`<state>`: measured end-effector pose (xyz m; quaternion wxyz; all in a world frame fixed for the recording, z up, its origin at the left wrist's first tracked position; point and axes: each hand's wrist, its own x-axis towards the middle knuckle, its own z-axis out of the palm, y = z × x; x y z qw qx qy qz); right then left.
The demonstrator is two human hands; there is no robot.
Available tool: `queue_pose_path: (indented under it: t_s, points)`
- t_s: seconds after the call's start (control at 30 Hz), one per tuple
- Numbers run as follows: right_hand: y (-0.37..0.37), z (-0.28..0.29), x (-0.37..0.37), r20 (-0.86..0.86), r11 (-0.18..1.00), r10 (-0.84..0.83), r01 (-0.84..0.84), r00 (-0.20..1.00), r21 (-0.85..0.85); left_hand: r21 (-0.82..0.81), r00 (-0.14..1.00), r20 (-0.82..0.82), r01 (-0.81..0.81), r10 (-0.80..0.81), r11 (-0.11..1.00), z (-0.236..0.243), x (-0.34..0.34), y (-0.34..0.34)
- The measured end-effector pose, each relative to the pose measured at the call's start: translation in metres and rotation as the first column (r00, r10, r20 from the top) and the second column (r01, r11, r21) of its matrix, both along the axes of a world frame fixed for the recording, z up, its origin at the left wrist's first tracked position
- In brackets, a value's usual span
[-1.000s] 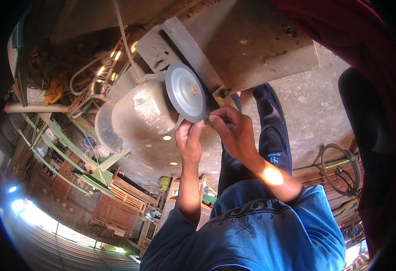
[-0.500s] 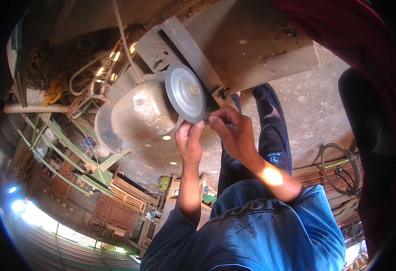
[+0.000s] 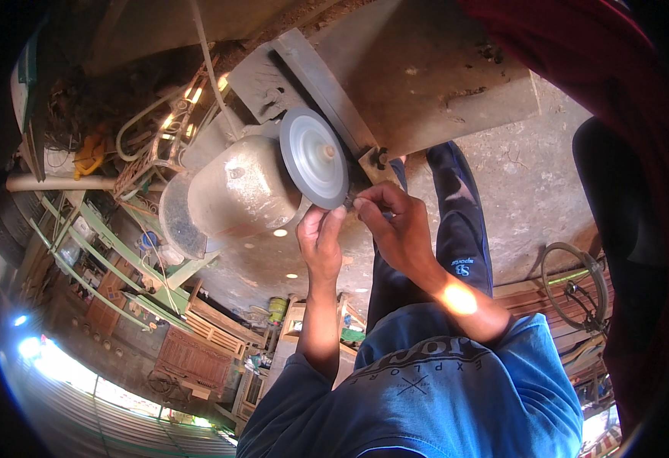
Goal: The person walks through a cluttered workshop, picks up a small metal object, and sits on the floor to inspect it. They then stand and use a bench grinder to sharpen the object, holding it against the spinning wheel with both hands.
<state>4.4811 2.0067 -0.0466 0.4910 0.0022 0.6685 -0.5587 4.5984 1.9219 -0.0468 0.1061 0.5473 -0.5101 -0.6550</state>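
Note:
A grey grinding wheel [image 3: 315, 156] sits on the shaft of a dusty beige motor [image 3: 239, 191], beside a grey metal bench plate [image 3: 426, 69]. My right hand [image 3: 399, 229] pinches a small dark piece [image 3: 349, 201] against the wheel's lower rim. My left hand [image 3: 320, 240] rises beside it, its fingertips closed on the same piece just under the wheel. The piece is too small to make out its shape. My blue shirt [image 3: 441, 397] and dark trousers [image 3: 456, 221] fill the lower middle.
Concrete floor [image 3: 533, 183] lies under the bench. A ring of wire with a metal part [image 3: 575, 286] rests at the right. Green metal frames [image 3: 98, 252], wooden crates [image 3: 197, 359] and cables [image 3: 151, 130] crowd the left. A dark and red shape [image 3: 639, 191] borders the right edge.

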Motion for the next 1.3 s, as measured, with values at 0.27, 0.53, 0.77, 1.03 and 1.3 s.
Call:
queue_pose_path:
  t_s: [0.27,0.53,0.77,1.03,1.3]
  points:
    - [-0.001,0.001,-0.001,-0.017,1.0,-0.005,0.005,1.0,0.003,0.013,1.0,-0.018,-0.013,0.014,1.0,0.0,-0.001,0.0]
    - [-0.003,0.0,-0.002,-0.023,1.0,-0.001,0.001,1.0,-0.011,-0.017,1.0,-0.025,-0.018,0.017,1.0,0.001,-0.005,-0.001]
    - [-0.003,-0.001,-0.002,-0.037,1.0,0.013,-0.013,0.999,-0.012,-0.022,0.999,-0.035,-0.023,0.022,1.0,-0.001,-0.004,-0.001]
    - [-0.002,0.001,-0.004,-0.047,0.999,0.046,-0.046,0.998,-0.004,0.0,0.999,-0.026,-0.041,0.041,0.999,-0.001,-0.002,0.001]
    - [0.007,0.005,0.002,-0.016,0.995,0.073,-0.072,0.997,0.062,-0.025,0.994,0.104,0.039,-0.036,0.999,0.007,0.0,0.005]
